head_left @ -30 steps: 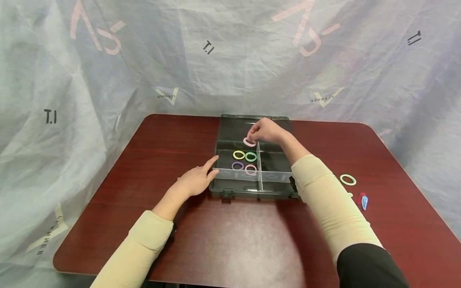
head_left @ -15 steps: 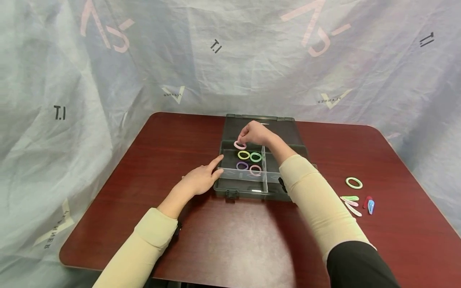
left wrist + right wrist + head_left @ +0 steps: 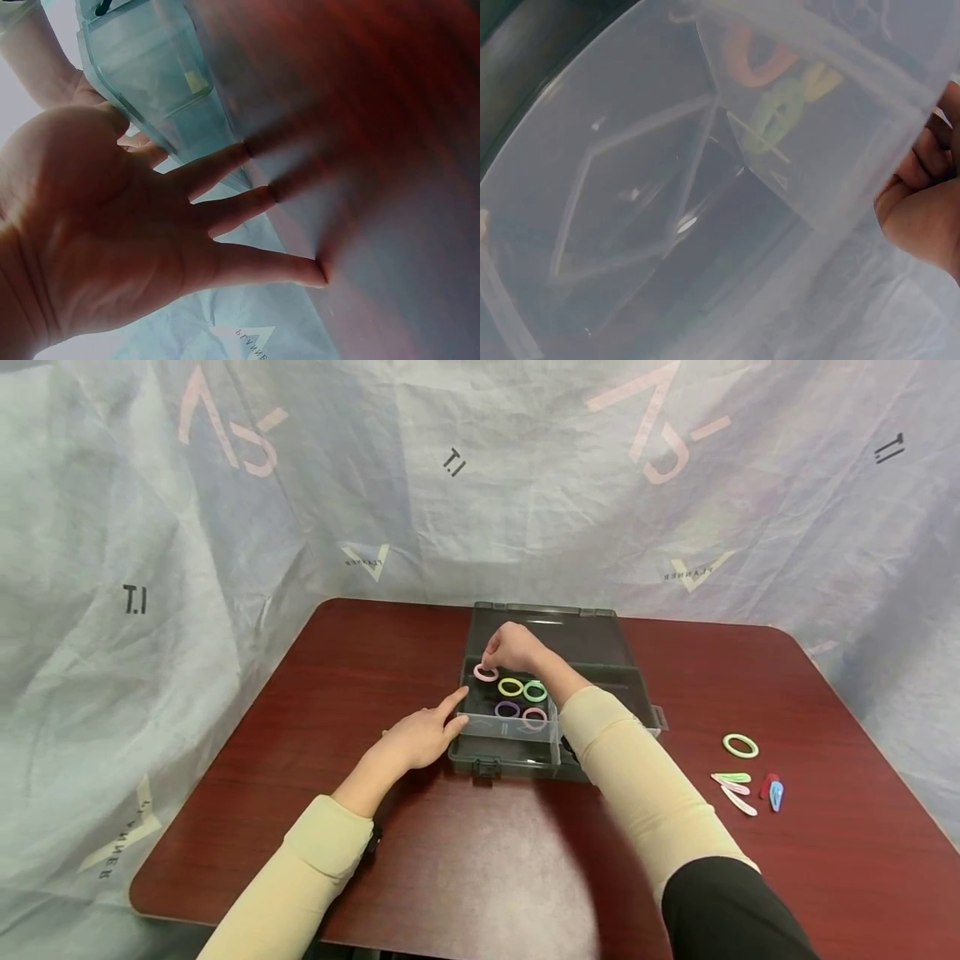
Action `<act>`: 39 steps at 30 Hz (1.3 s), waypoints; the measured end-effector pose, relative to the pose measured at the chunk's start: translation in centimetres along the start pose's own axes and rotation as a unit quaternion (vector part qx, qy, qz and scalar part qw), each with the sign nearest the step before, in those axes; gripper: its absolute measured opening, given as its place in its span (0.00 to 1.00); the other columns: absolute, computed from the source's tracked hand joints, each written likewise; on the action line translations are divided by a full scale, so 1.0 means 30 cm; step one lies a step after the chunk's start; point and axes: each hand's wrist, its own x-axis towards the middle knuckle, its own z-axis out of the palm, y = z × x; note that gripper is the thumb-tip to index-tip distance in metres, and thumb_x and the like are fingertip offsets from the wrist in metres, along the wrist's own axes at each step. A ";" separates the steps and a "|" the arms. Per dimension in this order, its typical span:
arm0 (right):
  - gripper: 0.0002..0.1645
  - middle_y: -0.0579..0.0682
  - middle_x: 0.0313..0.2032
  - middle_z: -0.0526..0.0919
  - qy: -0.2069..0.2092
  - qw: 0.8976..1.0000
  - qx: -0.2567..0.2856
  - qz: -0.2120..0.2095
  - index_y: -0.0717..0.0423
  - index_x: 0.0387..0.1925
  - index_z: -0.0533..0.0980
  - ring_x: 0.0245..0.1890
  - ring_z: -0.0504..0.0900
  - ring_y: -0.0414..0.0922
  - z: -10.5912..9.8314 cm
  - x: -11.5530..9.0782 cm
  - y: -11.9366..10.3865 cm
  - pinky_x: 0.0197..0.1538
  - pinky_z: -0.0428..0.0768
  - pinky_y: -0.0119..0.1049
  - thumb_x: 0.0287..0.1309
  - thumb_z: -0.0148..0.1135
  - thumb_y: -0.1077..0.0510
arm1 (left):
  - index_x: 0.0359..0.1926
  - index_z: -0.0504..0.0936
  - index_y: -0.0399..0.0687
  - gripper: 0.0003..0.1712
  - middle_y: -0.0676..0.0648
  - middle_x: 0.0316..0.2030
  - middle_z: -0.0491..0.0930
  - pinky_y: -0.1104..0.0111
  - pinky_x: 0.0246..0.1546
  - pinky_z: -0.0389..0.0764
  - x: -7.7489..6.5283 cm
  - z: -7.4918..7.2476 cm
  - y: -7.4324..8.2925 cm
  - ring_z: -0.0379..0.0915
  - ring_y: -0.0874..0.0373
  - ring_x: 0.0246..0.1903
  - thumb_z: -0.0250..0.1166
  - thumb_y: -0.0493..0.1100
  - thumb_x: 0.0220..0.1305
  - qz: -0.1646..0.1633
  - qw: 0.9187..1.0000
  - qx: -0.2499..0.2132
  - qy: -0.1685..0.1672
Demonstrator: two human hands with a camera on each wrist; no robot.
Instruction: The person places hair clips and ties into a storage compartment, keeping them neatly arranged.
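The right hand (image 3: 512,647) has brought its pinched pink ring (image 3: 487,680) leftward, low over the box (image 3: 517,769); it seems nearly placed. The left hand (image 3: 415,737), fingers spread, touches the side.

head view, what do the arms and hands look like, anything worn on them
The left hand and right hand wear no gloves. The left sleeve and right sleeve are cream with broad cuffs; higher up on the right is black cloth. An unclear dark item shows by each cuff.
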 end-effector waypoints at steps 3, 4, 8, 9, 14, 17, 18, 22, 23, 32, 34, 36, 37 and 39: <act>0.07 0.51 0.39 0.88 0.005 1.000 0.003 0.008 0.58 0.32 0.88 0.39 0.82 0.47 0.011 0.003 -0.004 0.46 0.80 0.43 0.63 0.68 0.59 | 0.82 0.44 0.66 0.36 0.39 0.65 0.74 0.41 0.64 0.67 0.000 0.000 0.002 0.66 0.40 0.68 0.42 0.62 0.81 0.003 1.000 -0.002 0.000; 0.07 0.51 0.39 0.88 0.005 1.000 0.004 0.010 0.58 0.32 0.88 0.38 0.81 0.47 0.015 0.004 -0.005 0.45 0.80 0.43 0.63 0.68 0.59 | 0.82 0.44 0.66 0.36 0.39 0.66 0.74 0.41 0.64 0.66 -0.001 0.000 0.003 0.66 0.40 0.68 0.42 0.62 0.81 0.002 1.000 -0.003 -0.001; 0.07 0.49 0.37 0.88 0.012 1.000 0.005 0.016 0.55 0.32 0.88 0.36 0.81 0.46 0.034 0.009 -0.009 0.42 0.80 0.42 0.64 0.69 0.58 | 0.82 0.45 0.65 0.36 0.39 0.66 0.74 0.41 0.64 0.67 -0.001 0.002 0.002 0.67 0.40 0.67 0.42 0.62 0.81 0.003 1.000 -0.004 0.002; 0.07 0.48 0.37 0.88 0.012 1.000 0.001 0.018 0.53 0.32 0.89 0.36 0.81 0.46 0.039 0.010 -0.010 0.42 0.80 0.42 0.64 0.69 0.57 | 0.82 0.45 0.66 0.36 0.39 0.66 0.74 0.40 0.64 0.67 -0.002 0.002 0.003 0.66 0.40 0.68 0.42 0.62 0.80 0.001 1.000 -0.005 0.003; 0.06 0.45 0.36 0.88 0.016 0.999 -0.028 0.031 0.49 0.30 0.89 0.36 0.82 0.46 0.066 0.010 -0.007 0.40 0.81 0.44 0.62 0.71 0.56 | 0.82 0.45 0.68 0.35 0.39 0.66 0.73 0.37 0.63 0.65 -0.003 0.007 0.004 0.64 0.39 0.69 0.41 0.63 0.80 -0.003 1.000 -0.006 0.000; 0.05 0.45 0.36 0.88 0.024 0.998 -0.041 0.033 0.48 0.31 0.89 0.36 0.82 0.46 0.072 0.013 -0.008 0.41 0.81 0.44 0.62 0.71 0.55 | 0.82 0.45 0.68 0.35 0.39 0.66 0.73 0.37 0.64 0.65 -0.004 0.006 0.006 0.64 0.39 0.69 0.41 0.63 0.81 -0.004 1.000 -0.007 0.000; 0.05 0.45 0.36 0.88 0.025 0.998 -0.042 0.033 0.48 0.31 0.89 0.36 0.82 0.46 0.073 0.015 -0.009 0.41 0.81 0.44 0.62 0.71 0.55 | 0.82 0.45 0.68 0.35 0.38 0.67 0.73 0.37 0.64 0.65 -0.005 0.004 0.007 0.64 0.39 0.69 0.41 0.63 0.81 -0.004 1.000 -0.008 0.001; 0.05 0.45 0.37 0.88 0.025 0.998 -0.039 0.032 0.48 0.32 0.89 0.36 0.83 0.46 0.074 0.020 -0.010 0.41 0.81 0.45 0.63 0.70 0.55 | 0.82 0.44 0.67 0.35 0.38 0.66 0.73 0.39 0.64 0.66 -0.005 0.001 0.007 0.65 0.39 0.68 0.41 0.63 0.81 -0.005 1.000 -0.009 0.000; 0.06 0.45 0.37 0.88 0.024 0.998 -0.038 0.031 0.48 0.32 0.89 0.37 0.83 0.46 0.073 0.021 -0.010 0.41 0.81 0.44 0.63 0.70 0.55 | 0.82 0.44 0.67 0.35 0.37 0.66 0.73 0.39 0.64 0.66 -0.005 0.000 0.007 0.66 0.39 0.67 0.41 0.63 0.81 -0.004 1.000 -0.010 -0.001; 0.07 0.50 0.44 0.88 0.016 0.999 0.050 -0.011 0.56 0.40 0.89 0.48 0.84 0.48 -0.010 -0.031 0.009 0.54 0.80 0.47 0.65 0.70 0.57 | 0.82 0.43 0.68 0.36 0.36 0.68 0.70 0.42 0.65 0.66 0.018 0.006 0.014 0.65 0.38 0.68 0.41 0.63 0.80 0.009 1.000 -0.003 -0.012; 0.09 0.50 0.45 0.88 0.012 0.996 0.086 -0.023 0.56 0.42 0.89 0.51 0.83 0.48 -0.041 -0.054 0.010 0.57 0.79 0.48 0.65 0.69 0.57 | 0.82 0.43 0.68 0.36 0.35 0.69 0.69 0.42 0.65 0.67 0.020 0.004 0.012 0.65 0.38 0.68 0.41 0.63 0.80 0.008 1.000 -0.002 -0.016; 0.10 0.50 0.47 0.88 0.013 0.993 0.112 -0.030 0.55 0.44 0.88 0.52 0.82 0.48 -0.077 -0.080 0.011 0.58 0.78 0.49 0.65 0.69 0.56 | 0.82 0.42 0.68 0.36 0.35 0.69 0.69 0.42 0.64 0.67 0.021 -0.002 0.008 0.66 0.37 0.67 0.41 0.63 0.80 0.011 1.000 -0.002 -0.019; 0.10 0.50 0.47 0.87 0.014 0.992 0.120 -0.036 0.55 0.44 0.88 0.52 0.82 0.48 -0.095 -0.089 0.007 0.59 0.77 0.49 0.65 0.69 0.55 | 0.82 0.42 0.68 0.36 0.35 0.69 0.69 0.41 0.64 0.67 0.020 -0.007 0.002 0.66 0.37 0.67 0.41 0.63 0.80 0.011 1.000 -0.001 -0.018; 0.10 0.50 0.48 0.87 0.022 0.991 0.120 -0.045 0.54 0.44 0.88 0.53 0.82 0.47 -0.135 -0.111 -0.002 0.59 0.77 0.49 0.65 0.69 0.54 | 0.82 0.42 0.68 0.36 0.35 0.67 0.71 0.41 0.64 0.67 0.017 -0.017 -0.015 0.67 0.37 0.66 0.41 0.63 0.81 0.011 1.000 0.001 -0.016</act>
